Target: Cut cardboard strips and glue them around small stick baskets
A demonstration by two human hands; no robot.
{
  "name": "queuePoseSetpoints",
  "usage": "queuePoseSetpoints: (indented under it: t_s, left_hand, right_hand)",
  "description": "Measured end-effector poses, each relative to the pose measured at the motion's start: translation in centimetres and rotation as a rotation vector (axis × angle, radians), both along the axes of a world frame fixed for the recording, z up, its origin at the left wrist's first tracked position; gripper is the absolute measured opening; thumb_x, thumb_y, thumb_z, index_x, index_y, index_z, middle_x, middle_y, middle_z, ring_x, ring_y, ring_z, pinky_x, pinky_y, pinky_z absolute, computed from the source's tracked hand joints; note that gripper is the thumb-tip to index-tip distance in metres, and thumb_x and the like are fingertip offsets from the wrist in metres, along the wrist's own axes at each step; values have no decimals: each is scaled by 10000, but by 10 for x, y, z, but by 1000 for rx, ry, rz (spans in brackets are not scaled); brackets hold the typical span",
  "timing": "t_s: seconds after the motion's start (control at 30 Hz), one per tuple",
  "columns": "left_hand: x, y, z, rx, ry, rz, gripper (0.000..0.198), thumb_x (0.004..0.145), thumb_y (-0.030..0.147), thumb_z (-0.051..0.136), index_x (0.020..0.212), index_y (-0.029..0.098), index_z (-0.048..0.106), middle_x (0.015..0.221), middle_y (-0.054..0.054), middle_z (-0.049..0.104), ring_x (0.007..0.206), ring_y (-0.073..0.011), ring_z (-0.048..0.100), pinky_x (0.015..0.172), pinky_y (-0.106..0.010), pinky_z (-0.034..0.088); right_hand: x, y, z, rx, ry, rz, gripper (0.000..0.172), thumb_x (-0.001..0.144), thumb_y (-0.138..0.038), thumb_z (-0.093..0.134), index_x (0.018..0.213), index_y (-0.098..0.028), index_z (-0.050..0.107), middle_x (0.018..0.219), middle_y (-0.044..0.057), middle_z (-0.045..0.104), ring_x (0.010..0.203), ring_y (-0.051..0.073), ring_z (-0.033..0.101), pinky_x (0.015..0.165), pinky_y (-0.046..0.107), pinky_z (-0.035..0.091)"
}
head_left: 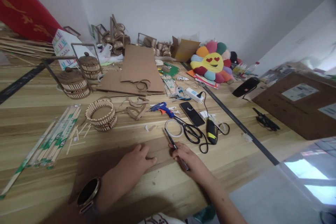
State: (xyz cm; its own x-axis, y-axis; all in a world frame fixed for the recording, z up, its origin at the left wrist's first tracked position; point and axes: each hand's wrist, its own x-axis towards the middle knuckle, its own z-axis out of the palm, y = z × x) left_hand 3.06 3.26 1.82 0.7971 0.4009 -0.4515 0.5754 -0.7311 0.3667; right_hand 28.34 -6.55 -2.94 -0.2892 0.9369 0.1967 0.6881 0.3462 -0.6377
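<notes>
My left hand (pixel 135 162) lies flat with its fingers apart, pressing on a strip of brown cardboard (pixel 160 144) at the table's near side. At the strip's right end, my right hand (pixel 189 160) grips a dark pen (pixel 171 139), which slants up and to the left. Just beyond that hand are a roll of white tape (pixel 166 128) and black-handled scissors (pixel 193 133). A blue glue gun (pixel 163 107) rests farther back. To the left stands a round open basket (pixel 102 115) made of short wooden sticks, with loose stick pieces beside it.
Packs of wooden chopsticks (pixel 56 138) lie at left, near lidded stick baskets (pixel 75 85). Cardboard sheets (pixel 140 63) lie at the back. A phone (pixel 192 113), a black-and-yellow tool (pixel 211 131) and its cord lie at right. A large cardboard box (pixel 296 106) stands far right.
</notes>
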Motion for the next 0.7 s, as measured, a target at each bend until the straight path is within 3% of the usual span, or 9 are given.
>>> queuePoseSetpoints:
  t_s: [0.3,0.5,0.7]
  left_hand:
    - [-4,1,0,-2,-47,-11,659,896,-28,393,1420,325,577,1347,-108,532,1247,-301,496,1021,-433,468]
    - [-6,16,1,-12,-136,-99,578,922,31,397,1330,346,658,1143,-88,584,1017,-262,584,903,-353,483]
    - [10,24,8,60,-105,-175,612,896,11,459,1375,354,627,1116,-101,626,900,-274,641,789,-331,485]
  right_hand:
    - [-3,2,5,12,36,-8,275,856,-4,500,934,-247,601,1156,110,694,1201,247,614,969,394,496]
    - [-3,2,5,-2,39,-21,251,876,-23,504,929,-243,615,1187,111,692,1191,244,619,968,391,498]
    - [3,2,-1,-8,22,-25,218,936,-97,505,1010,-234,657,1227,126,699,1245,243,606,1015,407,493]
